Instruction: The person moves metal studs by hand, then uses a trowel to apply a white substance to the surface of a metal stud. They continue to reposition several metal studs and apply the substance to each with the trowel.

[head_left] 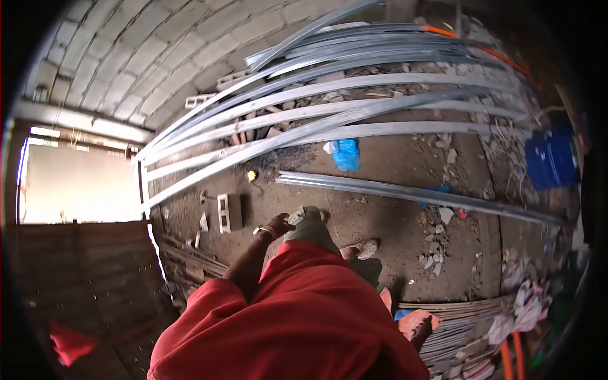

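My left hand (278,225), with a light band at the wrist, is stretched out in front of my trousered leg (311,227). Its fingers look apart, and I see nothing in them. Left of it, a hollow concrete block (229,213) stands on the dirt floor. My right hand (422,329) hangs low at my right side, beside a flat orange-red piece (415,318). Whether it touches that piece, or how its fingers are bent, is too dark and small to make out. Ahead of my feet lies a metal channel (392,189).
Long metal profiles (380,77) stretch across the far floor by a block wall (145,57). A blue plastic bag (346,154) and a small yellow thing (251,175) lie nearer. At right are a blue drum (552,155) and rubble (434,247); thin strips (453,335) lie below.
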Tool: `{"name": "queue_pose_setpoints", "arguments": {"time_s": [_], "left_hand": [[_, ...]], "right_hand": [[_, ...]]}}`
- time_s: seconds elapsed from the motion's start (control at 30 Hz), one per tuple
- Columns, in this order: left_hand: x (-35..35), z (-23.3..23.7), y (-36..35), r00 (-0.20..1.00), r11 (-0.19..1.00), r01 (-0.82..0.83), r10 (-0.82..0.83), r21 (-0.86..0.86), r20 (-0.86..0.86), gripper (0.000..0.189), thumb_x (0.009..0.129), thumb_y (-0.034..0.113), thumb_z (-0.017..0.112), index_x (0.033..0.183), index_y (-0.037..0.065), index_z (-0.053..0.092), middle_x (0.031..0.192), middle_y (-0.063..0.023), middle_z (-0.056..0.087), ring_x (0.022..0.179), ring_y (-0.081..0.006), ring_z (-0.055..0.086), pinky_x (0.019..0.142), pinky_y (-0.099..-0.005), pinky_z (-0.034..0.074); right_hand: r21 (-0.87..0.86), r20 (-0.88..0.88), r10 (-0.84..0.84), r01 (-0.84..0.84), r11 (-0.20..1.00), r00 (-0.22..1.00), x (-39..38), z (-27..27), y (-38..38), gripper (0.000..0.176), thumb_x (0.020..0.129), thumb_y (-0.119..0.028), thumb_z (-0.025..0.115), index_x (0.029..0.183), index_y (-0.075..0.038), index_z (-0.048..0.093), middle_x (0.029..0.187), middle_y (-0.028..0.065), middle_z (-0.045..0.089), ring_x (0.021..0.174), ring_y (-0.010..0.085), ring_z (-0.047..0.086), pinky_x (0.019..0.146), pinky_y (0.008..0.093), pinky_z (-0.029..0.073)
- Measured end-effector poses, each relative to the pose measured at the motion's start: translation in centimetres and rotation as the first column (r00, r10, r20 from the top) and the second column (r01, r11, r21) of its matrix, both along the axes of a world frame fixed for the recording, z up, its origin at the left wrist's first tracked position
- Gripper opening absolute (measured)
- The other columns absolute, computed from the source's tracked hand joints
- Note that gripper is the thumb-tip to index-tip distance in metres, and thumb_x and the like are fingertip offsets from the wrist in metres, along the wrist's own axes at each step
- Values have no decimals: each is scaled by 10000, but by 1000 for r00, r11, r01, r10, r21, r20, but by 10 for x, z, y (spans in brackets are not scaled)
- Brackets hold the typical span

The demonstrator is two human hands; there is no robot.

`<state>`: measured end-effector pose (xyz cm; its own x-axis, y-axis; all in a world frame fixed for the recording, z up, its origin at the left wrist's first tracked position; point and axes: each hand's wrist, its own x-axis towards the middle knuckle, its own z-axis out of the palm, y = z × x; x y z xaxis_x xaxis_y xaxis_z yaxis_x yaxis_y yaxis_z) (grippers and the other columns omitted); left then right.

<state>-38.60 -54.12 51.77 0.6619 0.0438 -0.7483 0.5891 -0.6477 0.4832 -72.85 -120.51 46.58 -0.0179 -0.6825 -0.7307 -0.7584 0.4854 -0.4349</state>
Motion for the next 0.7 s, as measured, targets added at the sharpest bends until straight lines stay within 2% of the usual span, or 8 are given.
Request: {"name": "queue_pose_setpoints", "arguments": {"time_s": [0.07,0.17,0.2,0.23,0.27,0.3,0.37,0.7], "left_hand": [[-27,-18,14,997,1000,14,-12,28,-81,748,739,312,793,1336,12,457,1156,-213,637,1079,-294,617,913,-378,499],[-71,-42,47,969,987,-155,159,37,-190,767,727,332,799,1333,7,460,1188,-213,624,1107,-299,607,953,-375,477],[-79,-41,58,952,978,-191,206,87,-227,772,716,345,803,1324,4,471,1193,-209,624,1111,-305,605,968,-375,467],[-98,-64,79,952,976,-178,204,129,-228,784,700,360,809,1314,-3,482,1214,-204,613,1132,-310,591,980,-378,459],[-114,-91,98,950,969,-173,211,177,-231,797,685,376,816,1304,-9,493,1234,-199,603,1152,-315,578,993,-380,451],[-124,-102,112,916,956,-225,274,189,-294,803,677,419,807,1307,20,509,1288,-197,565,1206,-321,539,1007,-380,439],[-132,-102,131,935,962,-135,203,237,-292,790,698,432,786,1325,45,500,1313,-192,547,1229,-319,518,1011,-377,436],[-121,-8,203,802,797,-596,586,99,116,738,769,350,740,1350,4,445,1119,-174,669,1063,-299,634,913,-359,495]], "right_hand": [[-102,-31,64,-66,993,997,54,31,-7,386,905,-486,553,810,-112,586,623,3,467,516,151,459,438,325,398],[-155,50,216,-206,966,975,76,-26,-29,341,889,-484,566,922,-145,591,732,22,504,508,152,440,388,276,346],[-112,92,326,-316,942,941,100,9,10,321,896,-432,589,854,-114,597,628,8,488,445,124,412,363,267,382],[-84,119,469,-462,883,875,113,19,31,311,915,-434,541,798,-147,559,596,-11,488,421,131,413,333,264,310],[-47,36,540,-539,841,841,137,40,61,270,885,-367,587,817,-106,595,644,16,517,474,124,433,388,306,401],[-163,137,698,-679,716,703,143,44,81,300,888,-351,578,715,-105,569,610,22,512,468,124,440,398,312,382],[-141,13,837,-827,544,548,167,76,140,333,892,-337,577,682,-80,550,598,37,507,492,140,438,436,321,365],[243,-101,938,-906,348,333,219,9,193,372,902,-358,578,911,14,588,853,117,591,768,199,526,674,351,428]]}}
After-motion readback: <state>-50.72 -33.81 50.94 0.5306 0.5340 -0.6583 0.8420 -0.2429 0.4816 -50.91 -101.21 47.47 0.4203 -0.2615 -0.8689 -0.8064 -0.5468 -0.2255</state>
